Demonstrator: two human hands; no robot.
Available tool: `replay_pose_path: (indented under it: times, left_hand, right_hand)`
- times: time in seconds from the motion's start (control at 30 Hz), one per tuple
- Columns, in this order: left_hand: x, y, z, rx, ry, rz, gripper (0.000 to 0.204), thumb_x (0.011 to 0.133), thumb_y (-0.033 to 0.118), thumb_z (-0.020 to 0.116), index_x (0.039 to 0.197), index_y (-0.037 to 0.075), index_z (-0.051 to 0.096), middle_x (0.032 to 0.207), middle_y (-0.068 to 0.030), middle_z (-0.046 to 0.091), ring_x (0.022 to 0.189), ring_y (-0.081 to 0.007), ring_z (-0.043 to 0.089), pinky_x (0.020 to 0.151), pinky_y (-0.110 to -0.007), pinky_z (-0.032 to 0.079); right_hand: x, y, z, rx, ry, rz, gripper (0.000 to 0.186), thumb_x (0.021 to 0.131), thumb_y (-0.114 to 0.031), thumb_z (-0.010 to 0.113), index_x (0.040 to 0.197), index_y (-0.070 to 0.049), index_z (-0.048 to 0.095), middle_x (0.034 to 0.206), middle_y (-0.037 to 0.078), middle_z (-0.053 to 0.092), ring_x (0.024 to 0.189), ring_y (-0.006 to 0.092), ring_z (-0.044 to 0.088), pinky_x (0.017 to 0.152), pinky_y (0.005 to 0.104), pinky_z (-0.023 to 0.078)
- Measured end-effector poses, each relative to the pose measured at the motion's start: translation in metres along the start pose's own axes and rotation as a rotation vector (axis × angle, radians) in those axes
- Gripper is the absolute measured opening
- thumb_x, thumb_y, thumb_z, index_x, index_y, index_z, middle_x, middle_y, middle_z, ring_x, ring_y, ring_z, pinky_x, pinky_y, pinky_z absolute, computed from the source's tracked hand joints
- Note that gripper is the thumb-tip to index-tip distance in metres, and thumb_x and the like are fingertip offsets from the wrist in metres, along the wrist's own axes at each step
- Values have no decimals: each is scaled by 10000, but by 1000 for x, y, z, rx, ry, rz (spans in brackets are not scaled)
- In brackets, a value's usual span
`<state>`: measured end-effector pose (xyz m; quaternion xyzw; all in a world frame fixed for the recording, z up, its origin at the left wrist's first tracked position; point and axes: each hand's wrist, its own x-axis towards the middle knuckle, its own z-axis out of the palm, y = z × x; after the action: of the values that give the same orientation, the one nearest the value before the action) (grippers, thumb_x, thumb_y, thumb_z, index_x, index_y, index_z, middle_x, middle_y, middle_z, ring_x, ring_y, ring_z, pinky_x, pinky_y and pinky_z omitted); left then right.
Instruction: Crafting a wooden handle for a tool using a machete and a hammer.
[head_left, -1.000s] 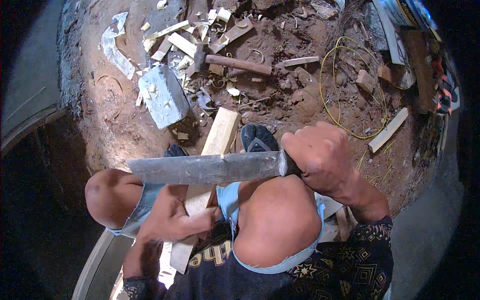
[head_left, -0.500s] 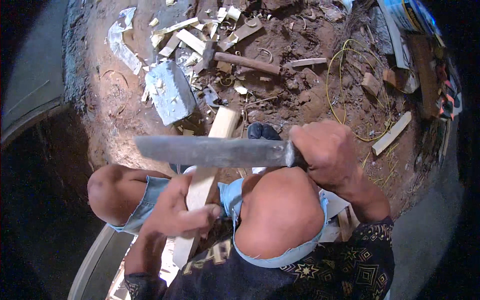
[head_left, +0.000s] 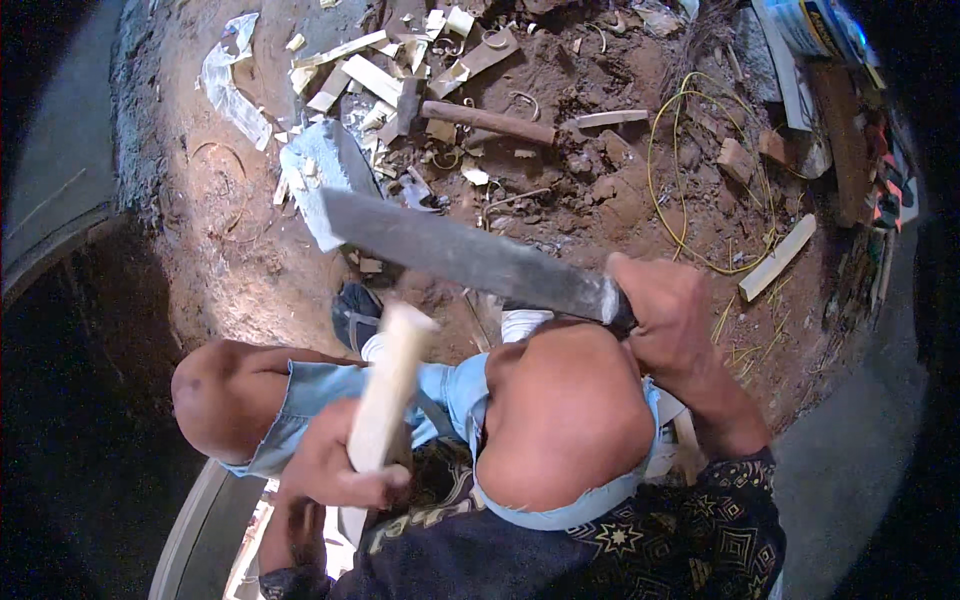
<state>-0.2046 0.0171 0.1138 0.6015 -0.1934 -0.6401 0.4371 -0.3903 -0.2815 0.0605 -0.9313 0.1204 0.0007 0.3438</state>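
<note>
The right hand (head_left: 668, 318) is gripping the handle of a broad grey blade (head_left: 462, 254), fingers curled tight around it; the blade is pointing toward ten o'clock above the knees. The left hand (head_left: 335, 468) is clasping a pale wooden stick (head_left: 386, 392), fingers wrapped closed, holding it nearly upright at about seven o'clock from the blade. Wood chips (head_left: 372, 75) are lying at twelve o'clock, probably offcuts.

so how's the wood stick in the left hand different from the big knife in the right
The wood stick is pale, thick and blunt-ended; the knife is a dark grey, flat, broad metal blade. The stick stands nearly upright, gripped low by the left hand, while the knife lies slanted across above it, gripped at one end by the right hand. Both are long, straight and held in a closed fist.
</note>
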Motion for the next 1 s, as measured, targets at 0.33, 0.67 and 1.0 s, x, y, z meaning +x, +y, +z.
replay_pose_path:
  times: [0.33, 0.67, 1.0]
  left_hand:
    - [52, 33, 13, -167, 176, -347, 495, 831, 274, 746, 1200, -20, 596, 970, -89, 647, 747, -130, 607, 649, -287, 493]
    - [69, 51, 32, -68, 179, -405, 486, 814, 210, 694, 1235, 9, 558, 896, -59, 632, 600, -122, 549, 538, -291, 456]
    - [50, 33, 23, 44, 103, -218, 409, 817, 164, 666, 1173, -11, 567, 761, -18, 588, 557, -98, 527, 489, -267, 418]
  right_hand:
    - [28, -8, 3, -151, 36, -210, 186, 730, -282, 616, 753, -116, 536, 580, 43, 484, 536, 254, 565, 477, 408, 401]
    - [25, 0, 1, -170, 48, -270, 155, 681, -206, 612, 713, -95, 508, 567, 40, 413, 506, 240, 495, 470, 384, 336]
    - [18, 1, -3, -176, 17, -155, 204, 679, -218, 651, 727, -85, 505, 587, 60, 443, 538, 271, 520, 492, 407, 369]
